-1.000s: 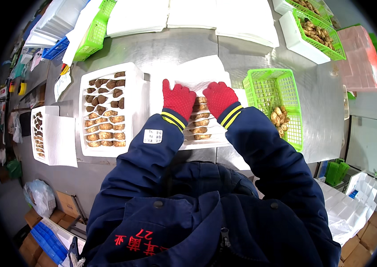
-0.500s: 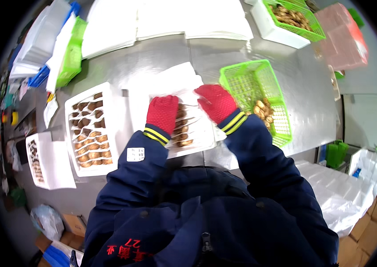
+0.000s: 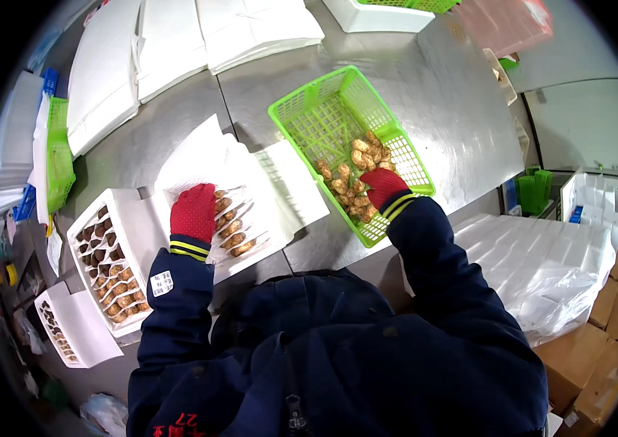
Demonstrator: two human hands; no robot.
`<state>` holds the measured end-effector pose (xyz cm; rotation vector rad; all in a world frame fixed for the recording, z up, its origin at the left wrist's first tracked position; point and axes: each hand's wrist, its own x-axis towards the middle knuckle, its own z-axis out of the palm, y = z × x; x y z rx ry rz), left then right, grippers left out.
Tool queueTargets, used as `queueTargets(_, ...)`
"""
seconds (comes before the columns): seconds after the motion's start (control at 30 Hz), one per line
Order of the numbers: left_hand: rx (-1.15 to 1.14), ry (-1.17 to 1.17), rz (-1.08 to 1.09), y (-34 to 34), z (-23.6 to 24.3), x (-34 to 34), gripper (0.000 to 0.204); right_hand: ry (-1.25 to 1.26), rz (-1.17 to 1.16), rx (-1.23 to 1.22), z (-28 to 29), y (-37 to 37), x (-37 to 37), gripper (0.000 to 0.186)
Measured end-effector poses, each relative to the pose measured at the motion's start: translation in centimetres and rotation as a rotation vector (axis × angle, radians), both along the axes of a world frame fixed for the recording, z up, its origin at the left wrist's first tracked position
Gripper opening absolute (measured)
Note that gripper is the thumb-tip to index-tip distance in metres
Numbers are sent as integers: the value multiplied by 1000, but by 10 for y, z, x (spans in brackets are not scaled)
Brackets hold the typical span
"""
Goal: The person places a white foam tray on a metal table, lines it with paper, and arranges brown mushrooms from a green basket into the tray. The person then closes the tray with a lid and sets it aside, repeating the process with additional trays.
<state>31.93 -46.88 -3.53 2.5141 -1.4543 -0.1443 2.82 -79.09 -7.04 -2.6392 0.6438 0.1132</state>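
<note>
My left hand (image 3: pixel 192 213), in a red knit glove, rests over the left side of a white lined box (image 3: pixel 256 263). Its fingers are pressed together and bent down; their tips and anything under them are hidden. Beside it lies a row of brown, lumpy mushroom-like pieces (image 3: pixel 232 240) between white paper folds. My right hand (image 3: pixel 383 186), gloved alike, reaches over the right part of a green mesh basket (image 3: pixel 315 93). Its fingers curl down among loose brown pieces (image 3: pixel 342 175); I cannot make out whether one is between them.
At left stands a white box (image 3: pixel 74 244) filled with rows of brown pieces, with a smaller filled box (image 3: pixel 41 300) beyond it. Stacks of white sheets (image 3: pixel 251 33) lie at the back of the steel table (image 3: pixel 425 95). Wrapped white boxes (image 3: pixel 535 262) stand at right.
My right hand has moved from the white box right into the green basket. My left hand stays at the box. The whole view has swung to the right.
</note>
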Motion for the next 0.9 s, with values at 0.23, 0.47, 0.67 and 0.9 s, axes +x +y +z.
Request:
queueTargets(0.23,-6,-15,-2,3,8,-1,22,328,56,-47,1,11,8,22)
queueTargets(0.47,-59,6,12,0,9,-4,21,458,94,-164,8,8,20,20)
queueTargets(0.67,-39,57,42,-3,10,-5,22,154,134,-89,28,24,11,23)
queueTargets(0.9,-191,42,83,-3,5,-6,27,371,195,-176,-17,33,1,30)
